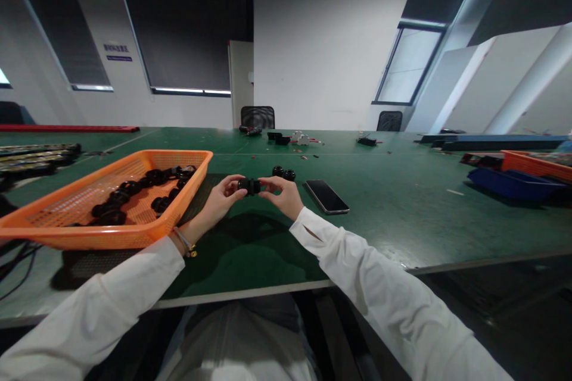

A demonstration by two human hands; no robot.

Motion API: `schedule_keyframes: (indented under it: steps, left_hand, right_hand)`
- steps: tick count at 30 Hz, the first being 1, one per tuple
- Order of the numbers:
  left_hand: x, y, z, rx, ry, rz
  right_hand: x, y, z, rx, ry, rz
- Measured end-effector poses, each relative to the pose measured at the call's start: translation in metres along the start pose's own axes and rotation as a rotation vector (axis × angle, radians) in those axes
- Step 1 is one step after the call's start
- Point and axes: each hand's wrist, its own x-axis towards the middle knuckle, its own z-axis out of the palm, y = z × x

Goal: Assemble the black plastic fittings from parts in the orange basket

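Observation:
A small black ribbed part (249, 186) is held level between my two hands, above the green table. The fingers of my left hand (222, 197) pinch its left end. On its right end, the thumb and fingers of my right hand (283, 194) are closed. Just behind my right hand, a pair of black round parts (284, 174) rests on the table. An orange basket (147, 238) with several black parts (118, 197) inside stands to the left, beside my left forearm.
A phone (326, 196) lies right of my right hand on the green table (402, 214). Black and white small items (304, 139) sit toward the far edge. At the right stands a blue tray (516, 183); long strips (38, 161) lie at the left.

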Motion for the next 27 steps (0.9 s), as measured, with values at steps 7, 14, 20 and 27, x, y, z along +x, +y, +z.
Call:
schedule_keyframes:
  steps: [7,14,20,27]
  left_hand:
    - [0.0000,-0.0012,0.0002,-0.010,0.003,0.016]
    - [-0.0012,0.0010,0.0011,-0.005,-0.001,0.010]
    - [-0.0006,0.0001,0.0000,0.015,-0.001,0.012]
    - [-0.0008,0.0004,0.0006,-0.001,0.001,0.009]
  right_hand:
    - [0.0003,0.0000,-0.0010,-0.014,-0.022,-0.061]
    - [-0.0002,-0.0005,0.0006,-0.009,0.008,-0.035]
    - [-0.0007,0.0006,0.0019,0.019,0.017,-0.021]
    - [-0.0006,-0.0010,0.0015,0.013,0.014,-0.014]
